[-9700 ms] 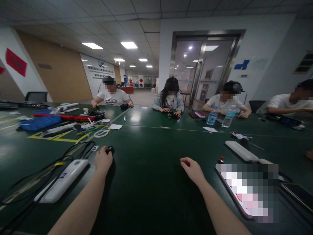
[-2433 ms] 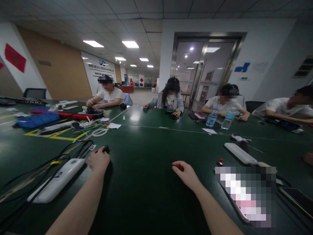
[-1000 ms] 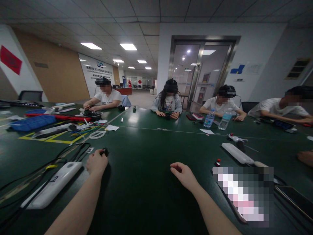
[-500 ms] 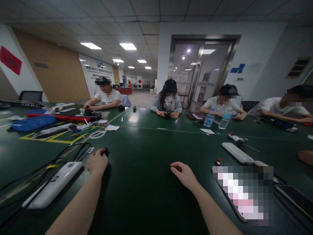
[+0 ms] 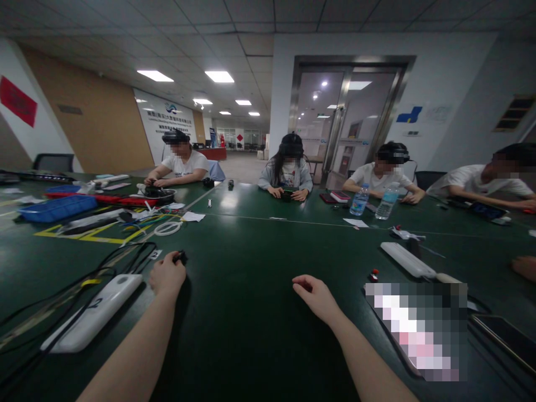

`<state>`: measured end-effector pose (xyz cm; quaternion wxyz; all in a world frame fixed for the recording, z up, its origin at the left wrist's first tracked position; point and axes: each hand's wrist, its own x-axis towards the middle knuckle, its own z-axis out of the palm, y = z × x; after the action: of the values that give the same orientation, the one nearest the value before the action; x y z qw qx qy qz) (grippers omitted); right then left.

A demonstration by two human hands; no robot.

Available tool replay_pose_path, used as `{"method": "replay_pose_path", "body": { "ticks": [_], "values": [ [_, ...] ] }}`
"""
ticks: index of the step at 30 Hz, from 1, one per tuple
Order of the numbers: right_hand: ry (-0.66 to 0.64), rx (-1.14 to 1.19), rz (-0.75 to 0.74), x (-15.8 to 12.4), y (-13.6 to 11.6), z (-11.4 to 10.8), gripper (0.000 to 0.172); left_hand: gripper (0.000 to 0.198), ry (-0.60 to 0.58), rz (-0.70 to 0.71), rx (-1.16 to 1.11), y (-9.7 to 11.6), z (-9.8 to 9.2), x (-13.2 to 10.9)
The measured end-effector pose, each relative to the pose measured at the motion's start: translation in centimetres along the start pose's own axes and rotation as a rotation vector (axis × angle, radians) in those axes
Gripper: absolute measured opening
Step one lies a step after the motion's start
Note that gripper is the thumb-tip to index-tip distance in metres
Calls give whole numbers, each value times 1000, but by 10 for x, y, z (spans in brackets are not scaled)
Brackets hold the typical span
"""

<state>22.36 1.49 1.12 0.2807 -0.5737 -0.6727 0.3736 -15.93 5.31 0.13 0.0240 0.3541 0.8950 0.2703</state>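
My left hand (image 5: pixel 168 273) is closed on a small black object (image 5: pixel 181 257) that pokes out past its fingertips. Its kind is hard to make out, since the fingers cover part of it. Just left of that hand lies a white power strip (image 5: pixel 94 312) marked 2, with black cables running from it. My right hand (image 5: pixel 315 296) rests on the green table (image 5: pixel 238 312), loosely curled, with a small gap between thumb and fingers and nothing visible in it. Right of it lies a phone (image 5: pixel 412 329) with a blurred-out screen.
Cables and a blue tray (image 5: pixel 58 208) lie at the left. Toward the right are two water bottles (image 5: pixel 387 202), another white power strip (image 5: pixel 407 259), a small red-topped object (image 5: pixel 373 274) and a dark phone (image 5: pixel 506 338). Several people sit across the table.
My left hand has turned slightly, and more of the small black object shows at its fingertips. My right hand stays in place. The view has shifted very slightly.
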Motion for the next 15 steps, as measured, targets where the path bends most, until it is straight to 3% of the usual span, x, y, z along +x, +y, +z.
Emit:
{"method": "replay_pose_path", "body": {
  "ticks": [8, 15],
  "values": [
    [1, 1, 1, 0, 0, -1, 25, 49, 64, -16, -37, 0, 4, 1],
    [2, 10, 14, 0, 1, 0, 26, 45, 33, -12, -16, -4, 7, 7]
  ]
}}
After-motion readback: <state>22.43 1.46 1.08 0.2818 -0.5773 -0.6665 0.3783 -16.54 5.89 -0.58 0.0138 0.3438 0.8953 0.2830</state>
